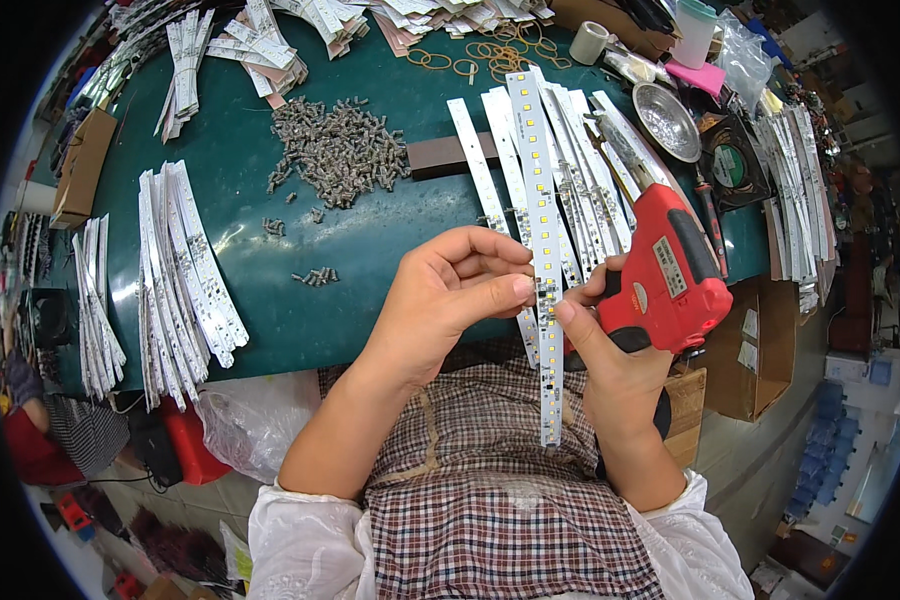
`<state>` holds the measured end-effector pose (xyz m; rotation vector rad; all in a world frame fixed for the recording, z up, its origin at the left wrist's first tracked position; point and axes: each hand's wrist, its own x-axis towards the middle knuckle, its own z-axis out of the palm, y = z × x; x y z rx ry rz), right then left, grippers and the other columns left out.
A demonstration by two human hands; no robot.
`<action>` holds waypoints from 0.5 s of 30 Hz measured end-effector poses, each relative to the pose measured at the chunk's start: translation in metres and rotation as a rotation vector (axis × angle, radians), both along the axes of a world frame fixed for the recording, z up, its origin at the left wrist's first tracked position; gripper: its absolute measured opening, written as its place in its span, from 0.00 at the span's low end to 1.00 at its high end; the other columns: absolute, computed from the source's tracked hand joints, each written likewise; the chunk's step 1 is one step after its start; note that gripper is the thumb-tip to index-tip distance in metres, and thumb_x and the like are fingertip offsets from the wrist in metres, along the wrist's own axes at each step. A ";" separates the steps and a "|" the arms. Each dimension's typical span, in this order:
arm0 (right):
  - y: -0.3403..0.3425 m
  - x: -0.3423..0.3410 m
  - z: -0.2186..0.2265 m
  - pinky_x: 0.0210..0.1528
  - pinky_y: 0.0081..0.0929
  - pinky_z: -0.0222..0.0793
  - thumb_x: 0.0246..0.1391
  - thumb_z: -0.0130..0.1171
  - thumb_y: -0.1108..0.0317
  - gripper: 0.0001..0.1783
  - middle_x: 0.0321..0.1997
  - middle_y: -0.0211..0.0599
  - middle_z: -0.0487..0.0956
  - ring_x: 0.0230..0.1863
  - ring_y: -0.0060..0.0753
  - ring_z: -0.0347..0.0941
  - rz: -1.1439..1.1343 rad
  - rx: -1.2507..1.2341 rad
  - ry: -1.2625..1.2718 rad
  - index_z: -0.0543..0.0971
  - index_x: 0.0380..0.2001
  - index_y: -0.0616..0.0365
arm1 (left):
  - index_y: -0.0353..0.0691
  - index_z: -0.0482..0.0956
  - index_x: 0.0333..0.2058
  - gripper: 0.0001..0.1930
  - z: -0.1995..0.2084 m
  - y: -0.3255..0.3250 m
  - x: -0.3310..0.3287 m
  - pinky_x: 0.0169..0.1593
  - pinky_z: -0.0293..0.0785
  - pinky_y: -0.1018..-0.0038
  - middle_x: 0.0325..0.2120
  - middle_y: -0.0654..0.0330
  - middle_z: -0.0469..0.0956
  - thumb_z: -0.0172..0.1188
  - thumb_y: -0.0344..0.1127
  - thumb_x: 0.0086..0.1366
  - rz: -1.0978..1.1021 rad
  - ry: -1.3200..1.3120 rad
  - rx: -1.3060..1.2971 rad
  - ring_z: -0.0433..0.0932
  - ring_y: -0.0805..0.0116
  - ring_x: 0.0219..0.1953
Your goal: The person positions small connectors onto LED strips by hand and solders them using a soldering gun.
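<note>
A long white LED strip board (543, 215) stands nearly upright in front of me, with yellow LEDs along it and small dark parts near its middle. My left hand (450, 295) pinches it at the left edge, thumb against forefinger; whether a tiny part sits between them is hidden. From the right, my right hand (615, 350) grips the same board with its thumb on the face. A red and black pistol-shaped tool (665, 270) is also in that hand, its body beyond the fingers. Behind the board, more LED strip boards (580, 185) lean against a dark brown block (435, 157).
On the green table (370, 250) lies a heap of small grey cylindrical parts (335, 150). Strip-board bundles (180, 270) lie left. Rubber bands (495, 50), a metal bowl (667, 120) and a screwdriver (710, 225) are farther off. A cardboard box (755, 350) stands at right.
</note>
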<state>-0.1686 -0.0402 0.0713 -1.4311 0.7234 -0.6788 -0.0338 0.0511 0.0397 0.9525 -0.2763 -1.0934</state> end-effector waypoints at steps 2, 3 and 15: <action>0.000 0.000 -0.001 0.36 0.16 0.68 0.51 0.60 0.79 0.24 0.34 0.35 0.74 0.33 0.18 0.72 0.003 0.004 -0.010 0.63 0.49 0.64 | 0.35 0.74 0.39 0.12 -0.001 0.000 0.002 0.40 0.78 0.77 0.34 0.57 0.80 0.64 0.27 0.56 -0.028 -0.007 0.008 0.79 0.72 0.35; 0.000 0.000 -0.002 0.36 0.16 0.68 0.51 0.60 0.79 0.24 0.34 0.35 0.74 0.32 0.18 0.72 0.009 0.008 -0.014 0.62 0.49 0.64 | 0.35 0.74 0.39 0.12 -0.001 0.001 0.002 0.40 0.78 0.77 0.34 0.57 0.80 0.64 0.27 0.56 -0.027 -0.006 0.009 0.79 0.72 0.35; 0.004 0.000 -0.002 0.35 0.19 0.70 0.52 0.59 0.78 0.24 0.38 0.35 0.73 0.34 0.20 0.73 0.042 -0.075 0.076 0.62 0.50 0.63 | 0.34 0.75 0.40 0.12 -0.003 -0.003 -0.005 0.39 0.77 0.77 0.34 0.58 0.79 0.63 0.28 0.57 0.055 -0.107 0.021 0.78 0.74 0.35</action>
